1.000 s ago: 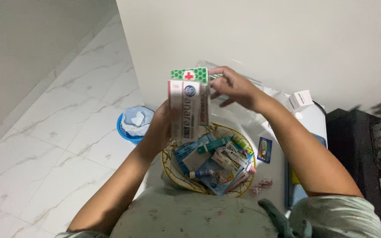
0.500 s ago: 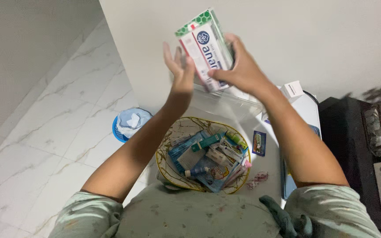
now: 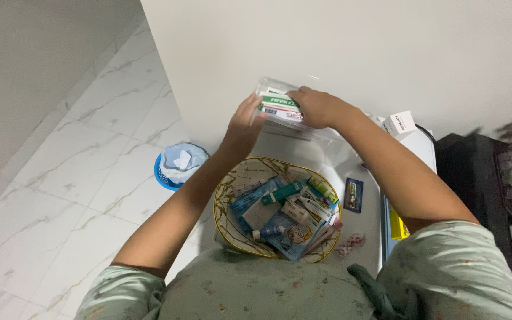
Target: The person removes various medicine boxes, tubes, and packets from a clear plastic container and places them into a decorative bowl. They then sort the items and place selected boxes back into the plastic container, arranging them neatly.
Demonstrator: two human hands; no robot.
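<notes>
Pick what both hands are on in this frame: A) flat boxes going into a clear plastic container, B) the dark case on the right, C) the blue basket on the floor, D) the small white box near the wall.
A: the left hand and right hand grip the flat boxes at the clear plastic container, above the round bowl.

Wall: plain off-white painted wall (image 3: pixel 357 41) fills the upper view, evenly lit.
Floor: glossy white marble-look tiled floor (image 3: pixel 60 178) with grey veins, at left.
Bin: small blue plastic waste basket (image 3: pixel 173 169) with a pale liner stands on the floor.
Furniture: black cabinet top (image 3: pixel 469 172) at right.
</notes>
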